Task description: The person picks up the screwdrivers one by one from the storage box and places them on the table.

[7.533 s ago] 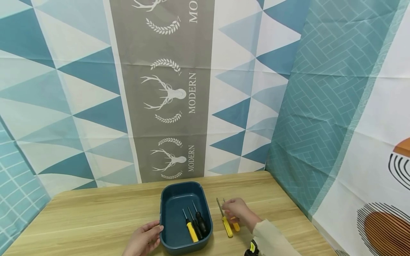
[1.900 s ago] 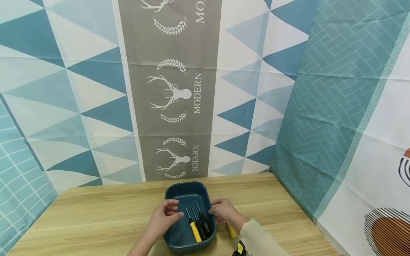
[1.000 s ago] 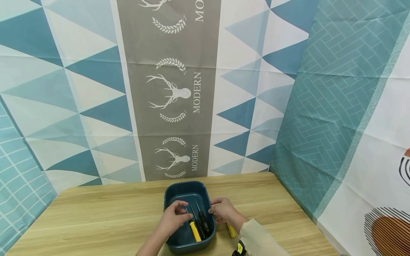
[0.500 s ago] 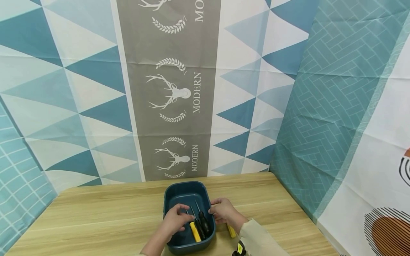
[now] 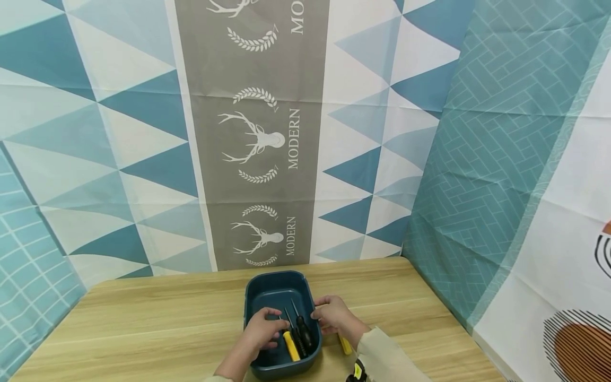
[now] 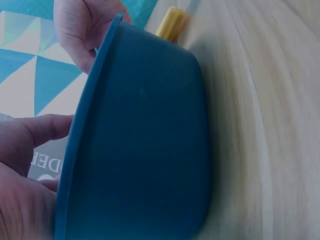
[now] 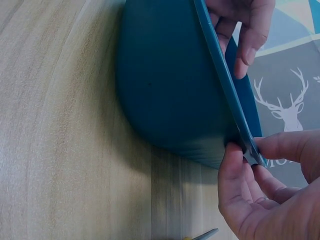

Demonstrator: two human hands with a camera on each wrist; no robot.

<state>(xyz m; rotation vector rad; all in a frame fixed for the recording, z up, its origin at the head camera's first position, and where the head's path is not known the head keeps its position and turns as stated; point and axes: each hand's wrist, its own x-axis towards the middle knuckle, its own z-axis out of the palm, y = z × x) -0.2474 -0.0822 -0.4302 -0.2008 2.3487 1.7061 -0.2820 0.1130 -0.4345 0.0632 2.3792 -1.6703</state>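
A dark blue bin (image 5: pixel 253 289) stands on the table with three screwdrivers inside: a yellow-handled screwdriver (image 5: pixel 290 347), a slim black screwdriver (image 5: pixel 298 344) and a thicker black screwdriver (image 5: pixel 304 333). My right hand (image 5: pixel 334 313) pinches the bin's right rim, thumb inside and fingers outside, clearest in the right wrist view. Over the bin's left part, my left hand (image 5: pixel 260 330) has loosely bent fingers, the thumb close by the yellow screwdriver's shaft. Nothing shows in its grasp; its palm side is hidden in the head view.
Right of the bin, a yellow handle (image 5: pixel 345 345) lies on the wooden table (image 5: pixel 143 323), partly behind my right hand. A black-and-yellow object (image 5: pixel 357 371) sits by the right sleeve. A patterned curtain (image 5: pixel 258 159) hangs behind the table.
My right hand has gone from the loose screwdrivers to the bin's right rim. The left hand has left the left rim and moved right, over the bin's inside. The screwdrivers inside lie unchanged.
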